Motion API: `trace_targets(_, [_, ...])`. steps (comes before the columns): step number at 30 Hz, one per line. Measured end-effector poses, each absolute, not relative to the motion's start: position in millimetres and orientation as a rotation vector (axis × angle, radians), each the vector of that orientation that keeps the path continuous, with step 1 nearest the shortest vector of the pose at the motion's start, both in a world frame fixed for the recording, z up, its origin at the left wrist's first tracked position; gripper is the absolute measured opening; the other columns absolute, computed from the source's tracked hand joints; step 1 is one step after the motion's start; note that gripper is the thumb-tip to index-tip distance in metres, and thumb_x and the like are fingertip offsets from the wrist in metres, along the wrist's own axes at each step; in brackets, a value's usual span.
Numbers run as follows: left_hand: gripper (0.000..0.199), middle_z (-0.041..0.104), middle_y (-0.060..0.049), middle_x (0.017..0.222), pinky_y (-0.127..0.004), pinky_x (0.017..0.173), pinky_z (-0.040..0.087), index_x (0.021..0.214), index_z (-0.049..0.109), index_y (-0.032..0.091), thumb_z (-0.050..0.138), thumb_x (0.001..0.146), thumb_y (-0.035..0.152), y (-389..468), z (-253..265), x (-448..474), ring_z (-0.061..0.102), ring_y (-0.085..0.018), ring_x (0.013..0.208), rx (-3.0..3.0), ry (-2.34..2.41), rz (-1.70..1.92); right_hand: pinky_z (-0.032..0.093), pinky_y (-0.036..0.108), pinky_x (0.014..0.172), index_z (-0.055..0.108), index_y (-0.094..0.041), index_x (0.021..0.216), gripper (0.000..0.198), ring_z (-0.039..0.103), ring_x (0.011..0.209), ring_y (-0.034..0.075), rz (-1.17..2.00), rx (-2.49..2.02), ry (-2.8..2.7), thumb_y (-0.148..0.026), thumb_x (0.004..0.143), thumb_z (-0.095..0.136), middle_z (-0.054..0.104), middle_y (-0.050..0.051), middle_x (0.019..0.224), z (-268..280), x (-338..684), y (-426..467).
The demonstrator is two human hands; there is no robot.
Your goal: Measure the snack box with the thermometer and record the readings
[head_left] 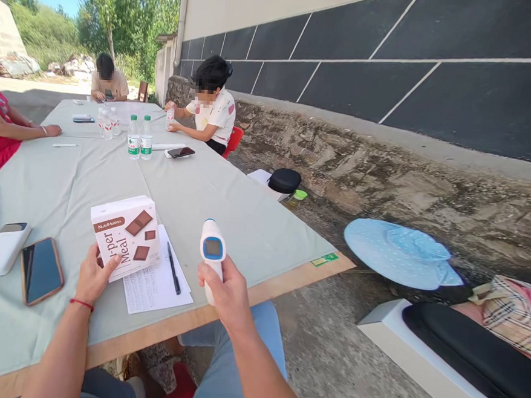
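Observation:
My left hand (94, 277) grips the lower left corner of a white NutriMotion meal box (129, 238) with brown chocolate pictures, held tilted above the table. In my right hand (228, 290) is a white and blue infrared forehead thermometer (213, 250), its handle wrapped by my fingers and its grey screen facing me. Between the two hands lies a sheet of paper (143, 293) with handwriting, partly covered by the box. A black pen (174, 269) rests on that sheet.
Left of the box lie a smartphone (42, 271) and a white power bank (0, 250). Two green-capped water bottles (134, 136) stand farther back, beside a dark phone (181, 152). Several people sit around the table (236, 221). On the ground at right are a blue hat (393, 253) and a black case (473, 353).

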State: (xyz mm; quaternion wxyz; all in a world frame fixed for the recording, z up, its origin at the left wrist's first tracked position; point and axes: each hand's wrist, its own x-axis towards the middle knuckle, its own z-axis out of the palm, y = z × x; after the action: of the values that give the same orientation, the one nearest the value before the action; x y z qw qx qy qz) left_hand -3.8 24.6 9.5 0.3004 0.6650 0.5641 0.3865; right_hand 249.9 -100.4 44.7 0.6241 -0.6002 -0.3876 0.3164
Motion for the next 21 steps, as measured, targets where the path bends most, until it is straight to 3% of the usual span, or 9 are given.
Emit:
trace_targets(6, [0.077,0.063,-0.011,0.104,-0.04,0.068,0.05,0.122,0.046,0.017,0.066,0.067,0.065,25.2,10.0,-4.4,0.06,-0.022,0.071,1.695,1.714,1.207,0.041,0.031,0.067,0.064,-0.024,0.109,0.041,0.06,0.077,0.022,0.52,-1.861,-1.113,-0.022,0.069,0.065,0.069,0.004,0.087,10.5,262.0,-57.8])
trace_targets(9, [0.077,0.057,-0.013,0.112,-0.043,0.075,0.05,0.124,0.045,0.017,0.069,0.066,0.061,28.7,10.9,-9.7,0.06,-0.024,0.08,1.572,1.86,1.366,0.04,0.032,0.073,0.062,-0.022,0.118,0.042,0.061,0.091,0.026,0.333,-2.079,-1.364,-0.02,0.076,0.06,0.069,0.009,0.102,-7.7,274.3,-37.8])
trace_targets(12, [0.074,0.052,-0.013,0.115,-0.049,0.086,0.048,0.123,0.046,0.017,0.073,0.065,0.055,34.5,7.7,-16.1,0.057,-0.03,0.097,1.507,1.933,1.476,0.039,0.032,0.075,0.06,-0.019,0.124,0.042,0.06,0.093,0.025,0.197,-2.204,-1.482,-0.021,0.081,0.058,0.067,0.011,0.101,-20.8,285.3,-27.6])
trace_targets(18, [0.07,0.039,-0.018,0.127,-0.047,0.087,0.049,0.13,0.038,0.016,0.069,0.07,0.036,38.5,-2.1,-18.9,0.045,-0.031,0.115,1.579,1.915,1.638,0.04,0.036,0.085,0.064,-0.017,0.112,0.032,0.056,0.104,0.028,-0.034,-2.103,-1.514,-0.028,0.082,0.063,0.062,0.014,0.113,-28.3,275.6,-32.5])
trace_targets(21, [0.058,0.047,-0.013,0.106,-0.046,0.09,0.047,0.12,0.041,0.015,0.068,0.07,0.028,32.5,-4.1,-14.9,0.041,-0.03,0.117,1.795,1.881,1.843,0.044,0.034,0.077,0.063,-0.018,0.11,0.03,0.061,0.09,0.024,0.208,-2.011,-1.58,-0.034,0.085,0.061,0.067,0.008,0.098,-27.7,255.6,-37.4])
